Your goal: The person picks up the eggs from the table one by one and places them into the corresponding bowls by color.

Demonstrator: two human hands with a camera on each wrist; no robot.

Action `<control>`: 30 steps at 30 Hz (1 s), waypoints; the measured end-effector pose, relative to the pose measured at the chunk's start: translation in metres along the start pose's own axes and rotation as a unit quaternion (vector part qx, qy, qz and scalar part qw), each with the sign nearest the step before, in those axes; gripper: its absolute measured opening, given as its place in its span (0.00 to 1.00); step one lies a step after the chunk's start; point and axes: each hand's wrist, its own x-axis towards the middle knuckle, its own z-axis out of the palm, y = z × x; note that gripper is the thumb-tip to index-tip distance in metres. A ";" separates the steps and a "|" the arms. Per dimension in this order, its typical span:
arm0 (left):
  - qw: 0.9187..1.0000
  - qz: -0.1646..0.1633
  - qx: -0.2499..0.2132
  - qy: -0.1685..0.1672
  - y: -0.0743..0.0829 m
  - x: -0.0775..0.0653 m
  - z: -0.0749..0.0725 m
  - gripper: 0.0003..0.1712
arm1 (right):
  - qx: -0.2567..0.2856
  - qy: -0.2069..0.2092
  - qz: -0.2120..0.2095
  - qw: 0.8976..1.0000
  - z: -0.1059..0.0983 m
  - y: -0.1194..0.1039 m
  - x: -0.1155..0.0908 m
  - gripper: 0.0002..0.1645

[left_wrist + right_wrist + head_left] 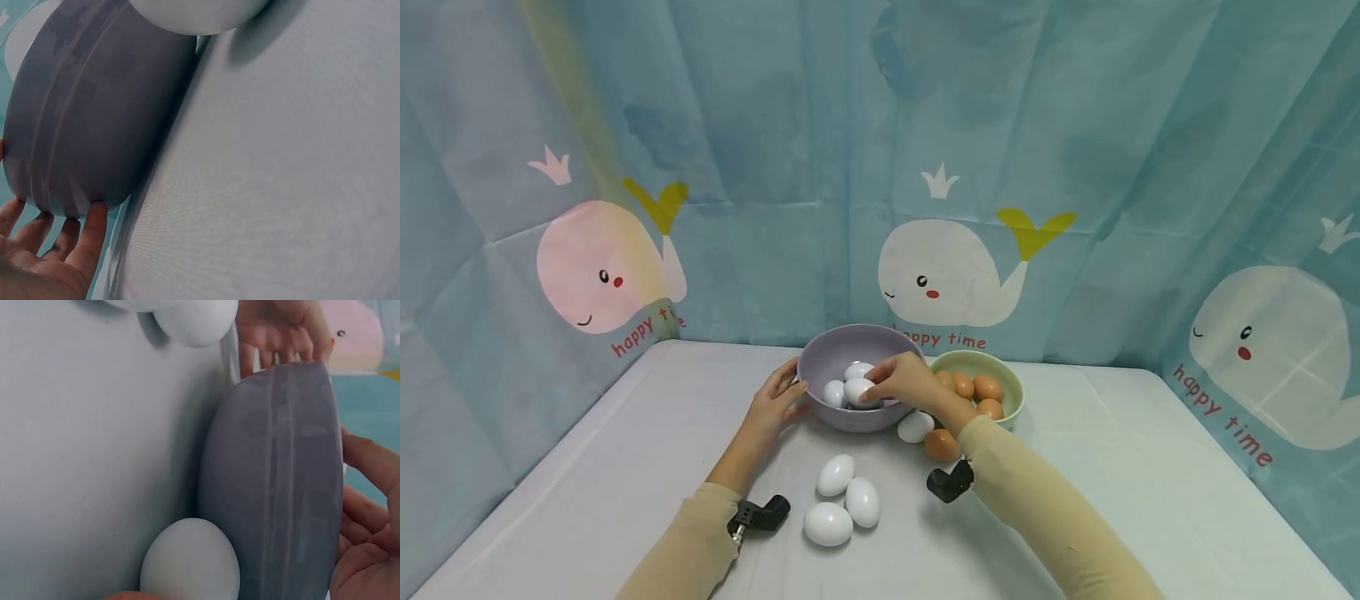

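Note:
A purple bowl stands on the white table with white eggs inside. My left hand holds it at its left side, the thumb by the rim and the other fingers against the outer wall; in the left wrist view those fingertips touch the wall. Reaching over the right rim, my right hand pinches a white egg inside the bowl. Beside that egg lie another white egg and a white egg behind it. The right wrist view hides the held egg behind the bowl.
A green bowl with several brown eggs stands right of the purple one. A loose white egg and a brown egg lie before the bowls. Three white eggs lie nearer. A whale-print curtain hangs behind the table.

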 end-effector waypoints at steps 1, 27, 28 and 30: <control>1.000 -0.001 0.000 0.000 0.000 0.000 0.000 0.36 | -0.011 -0.001 -0.002 1.000 0.000 0.000 0.001 0.19; 1.000 0.001 0.006 0.002 0.000 -0.001 0.001 0.36 | -0.153 -0.013 0.000 0.988 0.009 -0.001 0.019 0.15; 1.000 0.001 0.007 0.002 0.000 -0.001 0.001 0.36 | -0.156 -0.012 0.001 0.988 0.010 -0.001 0.019 0.15; 1.000 -0.002 0.007 0.004 0.000 -0.001 0.001 0.36 | -0.165 -0.008 0.001 0.986 0.011 -0.001 0.020 0.16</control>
